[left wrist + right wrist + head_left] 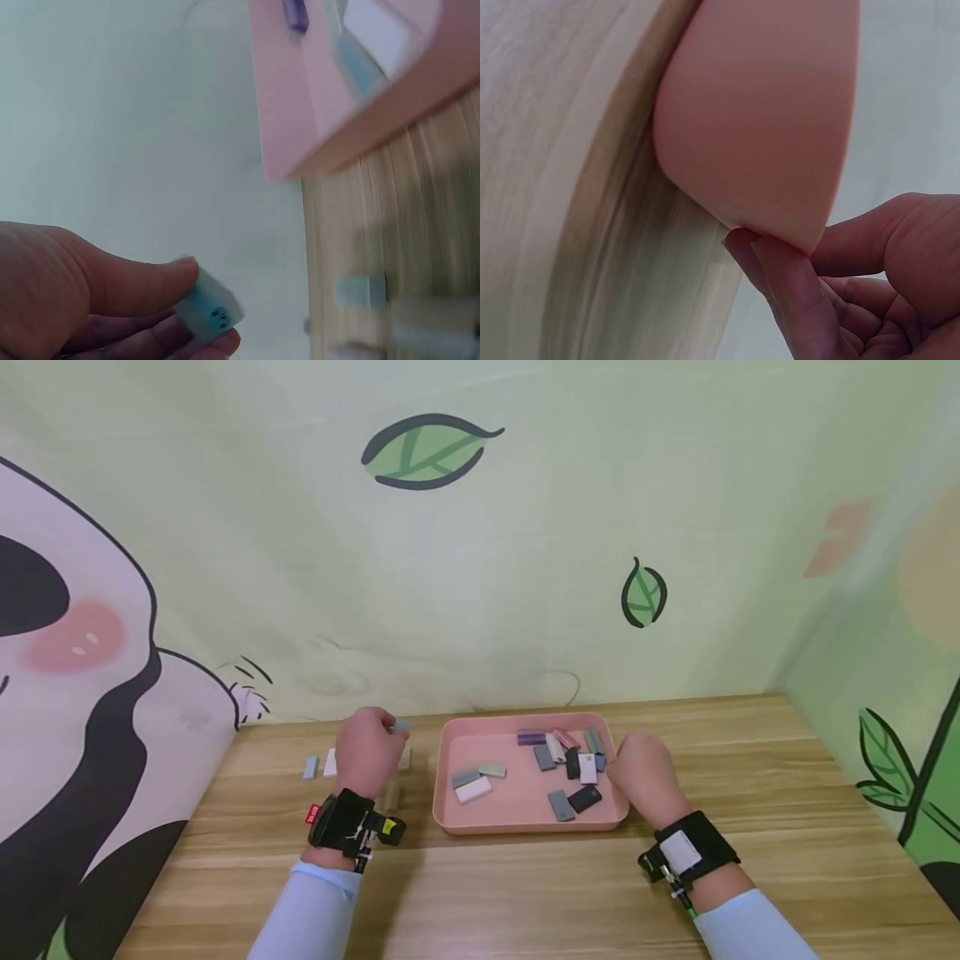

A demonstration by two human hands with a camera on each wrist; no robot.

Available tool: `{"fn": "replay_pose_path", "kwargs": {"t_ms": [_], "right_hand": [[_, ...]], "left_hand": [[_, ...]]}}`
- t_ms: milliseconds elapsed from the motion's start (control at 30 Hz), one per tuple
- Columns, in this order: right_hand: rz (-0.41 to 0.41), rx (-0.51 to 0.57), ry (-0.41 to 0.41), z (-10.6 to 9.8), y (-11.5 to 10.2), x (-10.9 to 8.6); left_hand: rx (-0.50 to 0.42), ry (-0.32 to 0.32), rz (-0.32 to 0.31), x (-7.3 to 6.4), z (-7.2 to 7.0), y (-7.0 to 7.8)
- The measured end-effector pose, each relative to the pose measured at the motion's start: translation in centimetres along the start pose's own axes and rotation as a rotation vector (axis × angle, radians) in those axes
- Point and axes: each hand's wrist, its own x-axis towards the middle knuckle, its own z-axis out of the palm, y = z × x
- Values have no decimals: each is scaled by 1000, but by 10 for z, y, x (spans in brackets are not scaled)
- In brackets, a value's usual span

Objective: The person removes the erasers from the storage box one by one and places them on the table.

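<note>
My left hand (369, 752) is raised over the left part of the table, pinching a small light-blue eraser (210, 307) with dark paw-like marks between thumb and fingers. To its right on the table stands a pink tray (525, 825) holding several small block-shaped erasers. My right hand (647, 777) grips the tray's right edge, thumb and fingers on either side of the wall in the right wrist view. In the tray, a white eraser (473, 790) lies on the left, and a black one (584, 799) lies among the mixed group on the right.
Around and under my left hand, more small blocks lie on the wooden table (525, 893), among them a light-blue one (311, 767), a white one (406, 758) and a tan one (392, 797). A printed cloth backdrop (480, 610) rises behind the table.
</note>
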Motion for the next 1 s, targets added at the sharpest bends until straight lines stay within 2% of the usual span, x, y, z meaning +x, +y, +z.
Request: {"fn": "replay_pose_path", "kwargs": {"t_ms": [167, 367, 567, 700, 1000], "right_hand": [[0, 9, -5, -1, 0, 1], [-4, -12, 11, -1, 0, 1], [-12, -16, 11, -2, 0, 0], [-33, -36, 24, -3, 0, -1], [-12, -16, -1, -2, -1, -2]], "left_hand": [[16, -39, -73, -1, -14, -26], [23, -92, -114, -6, -20, -43], [61, -189, -209, -9, -19, -49], [56, -227, -244, -10, -17, -50], [129, -218, -241, -15, -14, -51]]}}
